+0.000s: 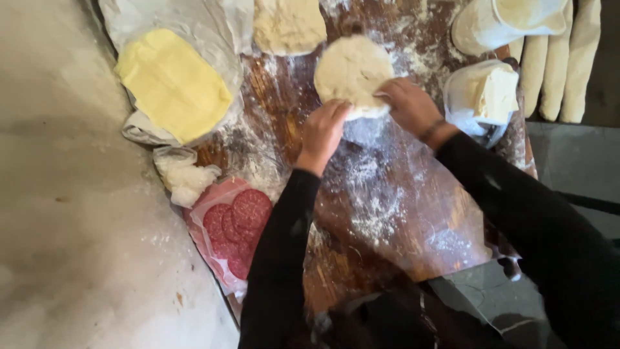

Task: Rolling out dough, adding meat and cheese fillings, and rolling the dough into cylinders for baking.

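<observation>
Both arms are reaching forward: the left hand (323, 129) and right hand (410, 103) are clasping the near edge of a flattened dough round (352, 68) lying on the floury wooden bench (400, 213). Sliced cheese (173, 84) and salami slices (236, 223) are lying to the left, clear of the hands.

The round of dough (352, 70) is a pale, off-white disc, flattened and roughly circular, with a matt, floury surface and a slightly uneven edge. It lies flat on the flour-dusted wooden table (400, 213), toward the far side of it, with its near edge thicker and a little lumpy. The left hand (323, 129) touches that near edge at its lower left with fingers curled onto the dough, and the right hand (408, 103) lies on the lower right edge, fingertips pressed on the rim.
</observation>
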